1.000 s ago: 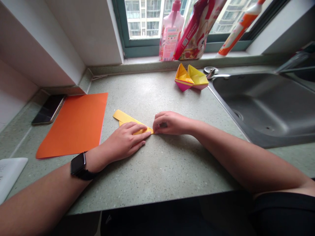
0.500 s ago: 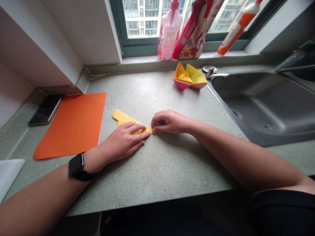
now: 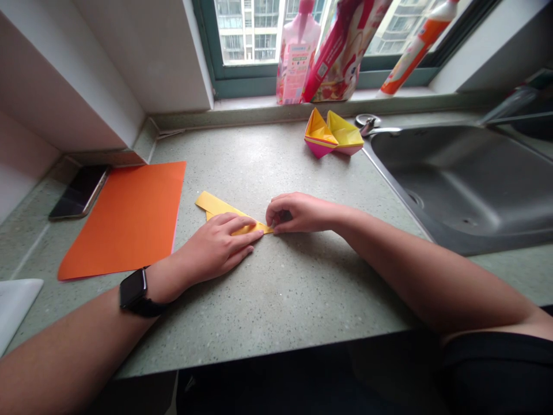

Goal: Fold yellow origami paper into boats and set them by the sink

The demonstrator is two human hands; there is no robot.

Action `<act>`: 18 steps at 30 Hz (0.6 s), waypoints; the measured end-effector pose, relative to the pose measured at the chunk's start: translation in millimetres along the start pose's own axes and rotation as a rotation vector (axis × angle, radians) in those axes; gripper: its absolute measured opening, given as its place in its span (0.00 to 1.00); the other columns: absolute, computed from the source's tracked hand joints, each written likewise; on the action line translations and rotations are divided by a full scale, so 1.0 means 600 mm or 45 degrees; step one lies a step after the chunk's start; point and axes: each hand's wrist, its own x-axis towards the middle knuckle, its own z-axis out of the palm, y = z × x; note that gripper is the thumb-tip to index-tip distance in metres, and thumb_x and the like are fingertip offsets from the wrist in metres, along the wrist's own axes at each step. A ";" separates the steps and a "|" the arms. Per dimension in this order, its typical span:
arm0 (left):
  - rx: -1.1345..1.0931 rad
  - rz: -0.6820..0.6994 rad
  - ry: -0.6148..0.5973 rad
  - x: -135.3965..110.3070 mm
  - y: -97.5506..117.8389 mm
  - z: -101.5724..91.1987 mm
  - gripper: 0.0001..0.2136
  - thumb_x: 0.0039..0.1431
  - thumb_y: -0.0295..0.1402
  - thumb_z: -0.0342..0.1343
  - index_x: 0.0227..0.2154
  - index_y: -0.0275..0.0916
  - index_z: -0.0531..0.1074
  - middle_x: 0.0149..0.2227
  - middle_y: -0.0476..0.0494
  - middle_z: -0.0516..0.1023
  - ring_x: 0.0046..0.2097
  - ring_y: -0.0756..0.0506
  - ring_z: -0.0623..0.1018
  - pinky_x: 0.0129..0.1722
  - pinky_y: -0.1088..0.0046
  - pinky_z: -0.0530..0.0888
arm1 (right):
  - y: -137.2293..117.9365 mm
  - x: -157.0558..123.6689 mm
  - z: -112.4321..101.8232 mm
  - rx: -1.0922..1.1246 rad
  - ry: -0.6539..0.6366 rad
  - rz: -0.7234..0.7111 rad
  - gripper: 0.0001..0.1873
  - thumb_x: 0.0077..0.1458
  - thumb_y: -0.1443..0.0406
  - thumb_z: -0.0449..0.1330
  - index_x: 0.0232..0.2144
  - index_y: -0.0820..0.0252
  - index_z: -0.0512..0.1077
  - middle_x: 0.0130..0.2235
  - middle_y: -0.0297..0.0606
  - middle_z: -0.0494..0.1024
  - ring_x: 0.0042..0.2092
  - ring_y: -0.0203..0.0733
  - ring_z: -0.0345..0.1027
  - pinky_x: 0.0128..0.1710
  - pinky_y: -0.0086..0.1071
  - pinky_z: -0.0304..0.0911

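Observation:
A folded sheet of yellow paper (image 3: 218, 205) lies on the counter, partly covered by my hands. My left hand (image 3: 222, 242) rests flat on it with the fingers stretched out, pressing it to the surface. At the paper's right-hand tip, the thumb and fingers of my right hand (image 3: 294, 212) are closed in a pinch on the edge. The exact fingertip contact there is small and partly hidden. Two folded paper boats, one orange and magenta (image 3: 320, 137), the other yellow and pink (image 3: 345, 135), stand side by side near the sink.
Orange paper (image 3: 129, 219) lies at the left, beside a dark phone (image 3: 80, 193). A steel sink (image 3: 475, 190) is set into the counter (image 3: 276, 305) at the right. A pink pump bottle (image 3: 297, 63), a red pouch (image 3: 341, 57) and an orange-white bottle (image 3: 415, 52) stand on the windowsill.

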 end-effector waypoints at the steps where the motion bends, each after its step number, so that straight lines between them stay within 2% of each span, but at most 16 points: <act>1: -0.003 -0.003 -0.001 0.000 0.000 0.000 0.17 0.80 0.37 0.52 0.63 0.43 0.77 0.61 0.35 0.79 0.60 0.35 0.78 0.62 0.50 0.76 | 0.001 -0.001 -0.002 0.028 -0.008 0.022 0.06 0.61 0.63 0.68 0.41 0.57 0.81 0.37 0.36 0.80 0.38 0.40 0.71 0.39 0.33 0.64; 8: -0.021 -0.002 0.001 0.000 0.000 0.000 0.17 0.80 0.37 0.52 0.64 0.44 0.77 0.61 0.35 0.79 0.60 0.36 0.78 0.62 0.50 0.76 | -0.004 0.002 0.005 0.039 0.056 0.103 0.05 0.61 0.63 0.67 0.39 0.57 0.81 0.37 0.35 0.82 0.38 0.40 0.72 0.39 0.33 0.63; 13: -0.024 -0.014 -0.013 0.000 0.000 0.000 0.17 0.80 0.37 0.51 0.64 0.44 0.77 0.62 0.35 0.79 0.60 0.35 0.77 0.62 0.49 0.75 | -0.007 0.005 0.008 -0.052 0.069 0.073 0.03 0.59 0.67 0.68 0.37 0.57 0.81 0.36 0.35 0.81 0.36 0.39 0.70 0.38 0.32 0.62; 18: -0.022 -0.036 -0.029 0.001 0.004 0.002 0.19 0.80 0.39 0.51 0.67 0.47 0.75 0.62 0.35 0.77 0.61 0.34 0.76 0.64 0.48 0.73 | -0.004 0.005 0.006 -0.055 0.047 0.040 0.03 0.60 0.65 0.67 0.38 0.57 0.81 0.36 0.35 0.80 0.36 0.39 0.69 0.38 0.32 0.62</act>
